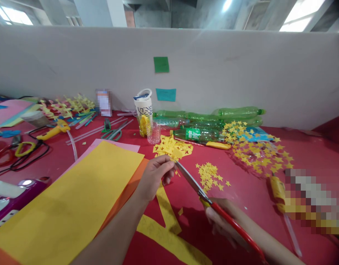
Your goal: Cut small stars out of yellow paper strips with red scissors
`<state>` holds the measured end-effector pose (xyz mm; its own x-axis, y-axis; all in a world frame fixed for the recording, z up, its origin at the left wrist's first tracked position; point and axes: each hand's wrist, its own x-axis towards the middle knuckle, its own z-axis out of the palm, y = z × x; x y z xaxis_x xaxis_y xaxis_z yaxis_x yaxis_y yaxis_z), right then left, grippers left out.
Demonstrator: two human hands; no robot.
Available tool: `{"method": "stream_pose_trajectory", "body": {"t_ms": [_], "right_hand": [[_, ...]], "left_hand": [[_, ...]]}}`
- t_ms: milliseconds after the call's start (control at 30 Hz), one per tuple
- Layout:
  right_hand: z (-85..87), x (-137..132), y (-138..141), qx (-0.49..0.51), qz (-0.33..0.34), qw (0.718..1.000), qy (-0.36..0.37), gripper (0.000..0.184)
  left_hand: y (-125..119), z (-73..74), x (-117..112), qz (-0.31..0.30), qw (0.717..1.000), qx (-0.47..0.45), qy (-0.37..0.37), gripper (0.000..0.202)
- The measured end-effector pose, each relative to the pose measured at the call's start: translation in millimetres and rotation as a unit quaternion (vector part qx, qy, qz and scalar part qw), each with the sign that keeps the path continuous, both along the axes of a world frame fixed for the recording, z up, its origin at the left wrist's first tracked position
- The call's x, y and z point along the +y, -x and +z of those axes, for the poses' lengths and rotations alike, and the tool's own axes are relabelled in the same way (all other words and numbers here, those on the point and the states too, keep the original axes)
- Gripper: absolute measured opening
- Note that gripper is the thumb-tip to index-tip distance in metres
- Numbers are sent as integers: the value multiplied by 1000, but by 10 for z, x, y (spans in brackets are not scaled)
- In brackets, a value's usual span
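My right hand (220, 222) grips a pair of scissors (192, 183) with red handles, their blades pointing up and left. At the blade tips, my left hand (155, 175) pinches a small piece of yellow paper, mostly hidden by the fingers. Just beyond lies a heap of yellow paper scraps (173, 147) with star-shaped cutouts. Small yellow paper stars (209, 176) are piled to the right of the blades. Two yellow paper strips (169, 211) lie under and between my forearms. A large yellow sheet (83, 184) rests on orange and pink sheets at the left.
Green plastic bottles (205, 133) lie along the partition (227, 73). A white tumbler (140, 106) and a clear cup (153, 134) stand near them. More stars (263, 154) spread at right, beside a yellow glue gun (276, 189). Another glue gun (56, 129) and a purple power strip (23, 197) lie left.
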<state>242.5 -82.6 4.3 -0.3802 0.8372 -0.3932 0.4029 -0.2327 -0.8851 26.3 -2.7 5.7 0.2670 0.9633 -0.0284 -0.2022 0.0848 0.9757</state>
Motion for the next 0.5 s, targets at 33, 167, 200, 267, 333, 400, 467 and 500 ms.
{"method": "stream_pose_trajectory", "body": {"t_ms": [33,167,200,267,333,400,467,500], "right_hand": [[0,0,1,0,-3,1000,4,57],[1,-5,-3,-14,-2,1000,9,59],[0,-6,-3,-14,-2,1000,8,59],[-3,-9,2,-6,-9,1000,3,58],[-5,-10,11,5,-16,1000,-3,57],[-4,-9,17,11,-18,1000,1,56],[1,-5,18,12,-15,1000,8,55],[4,-3,16,9,-13,1000,11,55]], "left_hand": [[0,-3,1,0,1000,0,1,19],[-2,-10,4,2,1000,-2,1,18],[-2,-10,4,3,1000,-2,1,19],[-2,-9,3,4,1000,-1,3,18],[-1,-5,2,4,1000,1,6,18],[1,-1,0,3,1000,5,8,19],[3,3,-2,2,1000,7,6,19],[5,4,-2,2,1000,7,6,19]]}}
